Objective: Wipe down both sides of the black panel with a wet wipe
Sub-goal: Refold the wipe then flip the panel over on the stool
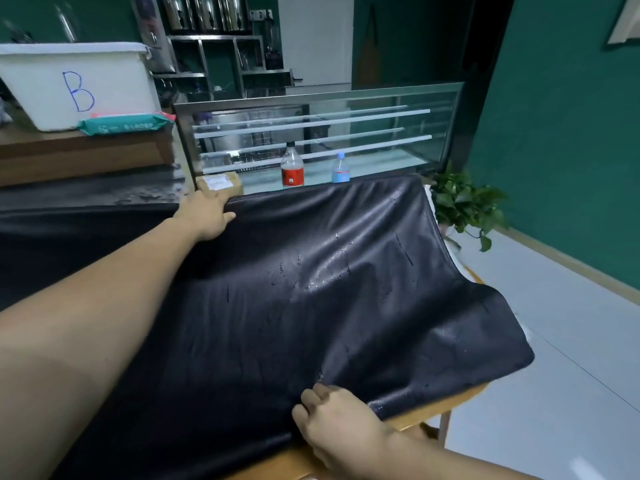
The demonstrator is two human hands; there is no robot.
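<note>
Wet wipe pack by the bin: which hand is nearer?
Left. The left hand grips the black panel's far edge below the wet wipe pack; the right hand holds its near edge.

We see a white plastic bin (76, 84) marked with a blue B at the right end of a wooden counter (86, 157). Along the glass display case's (381, 98) near edge stand a cardboard box (220, 183), a red-labelled bottle (292, 166) and a blue-capped bottle (340, 169). A leafy green plant (464, 202) stands beside the case's right end.

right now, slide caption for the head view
Left hand and right hand hold opposite edges of the black panel over the table
</note>
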